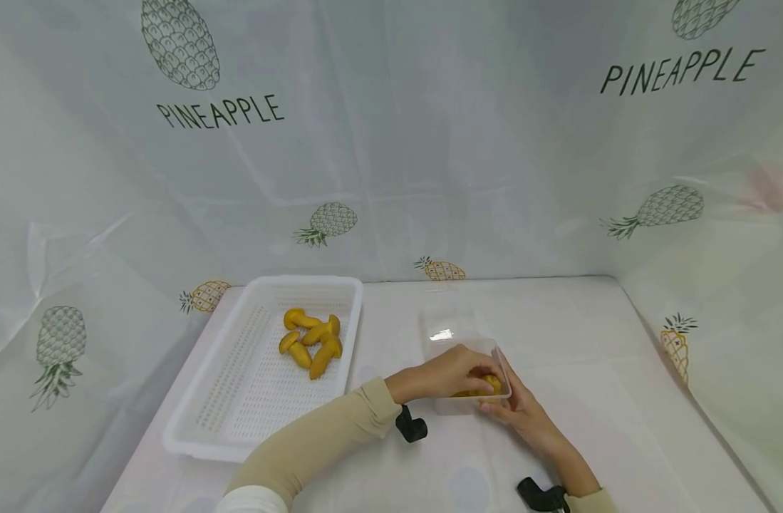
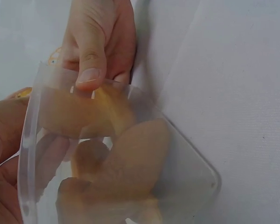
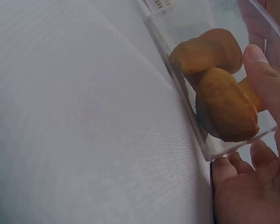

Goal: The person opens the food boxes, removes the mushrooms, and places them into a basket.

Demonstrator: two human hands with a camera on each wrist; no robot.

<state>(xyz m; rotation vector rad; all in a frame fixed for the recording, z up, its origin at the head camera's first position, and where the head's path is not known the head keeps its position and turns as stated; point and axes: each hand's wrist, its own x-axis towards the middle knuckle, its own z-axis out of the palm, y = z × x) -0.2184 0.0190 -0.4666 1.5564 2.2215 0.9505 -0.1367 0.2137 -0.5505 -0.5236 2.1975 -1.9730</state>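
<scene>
A clear plastic box with yellow-brown mushrooms inside stands on the table. My left hand reaches into it from above, its fingers bent around a mushroom; some fingertips show blurred through the wall in the left wrist view. With thumb and fingers at the box's right corner, my right hand grips it from outside. Through the clear side in the right wrist view, a plump mushroom lies against the bottom beside another mushroom.
At the left stands a white perforated basket with several yellow mushrooms toward its far right side. The box's clear lid lies folded back behind it. A pineapple-printed sheet hangs behind the table and along both sides.
</scene>
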